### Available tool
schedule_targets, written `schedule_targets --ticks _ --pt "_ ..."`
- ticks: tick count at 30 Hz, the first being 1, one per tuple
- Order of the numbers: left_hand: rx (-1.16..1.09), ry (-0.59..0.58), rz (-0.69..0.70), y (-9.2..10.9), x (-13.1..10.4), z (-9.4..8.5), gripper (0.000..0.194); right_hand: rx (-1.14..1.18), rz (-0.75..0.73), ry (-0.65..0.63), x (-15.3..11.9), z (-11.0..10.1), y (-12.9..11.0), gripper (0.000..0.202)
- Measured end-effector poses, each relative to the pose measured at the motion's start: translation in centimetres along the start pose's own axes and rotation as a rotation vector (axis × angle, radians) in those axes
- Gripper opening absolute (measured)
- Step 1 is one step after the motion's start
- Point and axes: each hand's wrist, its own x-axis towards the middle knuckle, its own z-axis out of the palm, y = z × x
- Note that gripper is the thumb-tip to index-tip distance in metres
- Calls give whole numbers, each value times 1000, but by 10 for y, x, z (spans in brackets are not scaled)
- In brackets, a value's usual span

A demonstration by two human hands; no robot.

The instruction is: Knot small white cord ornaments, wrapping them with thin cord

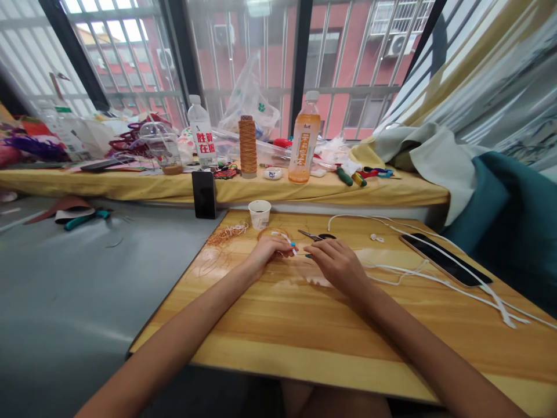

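Over the wooden board, my left hand (272, 253) pinches a short piece of white cord (282, 235) between thumb and fingers. The cord's upper part curves up past the fingers and a short end sticks out below. My right hand (337, 266) is close by on the right, fingertips pressed together, apart from the left ones. A fine thread seems to run between the hands, but what the right fingers hold is too small to make out. Black-handled scissors (310, 234) lie just behind my right hand, their handle partly hidden by it.
A paper cup (260, 216) stands behind my left hand, beside a tangle of brown thread (224, 237). Long white cords (413, 273) cross a phone (444, 259) on the right. The sill holds a thread spool (248, 145), bottles (304, 139) and pliers (346, 176). Another phone (204, 195) leans upright.
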Motion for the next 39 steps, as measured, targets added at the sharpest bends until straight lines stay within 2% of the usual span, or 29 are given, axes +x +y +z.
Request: schedule_targets --ticks 5,21,28,34,39 --pt "-28 10 -20 3 -1 0 13 -11 -44 -15 -1 1 1 17" --pt "-13 30 -29 0 2 -1 15 -82 -8 67 0 2 -1 13" --pt "5 19 -26 -1 2 0 13 -83 -47 23 0 2 0 15" --pt "7 3 -15 -3 3 -1 13 -65 -95 39 1 0 0 17" --pt "47 -5 -25 -2 2 1 11 -67 -81 29 2 1 -2 16"
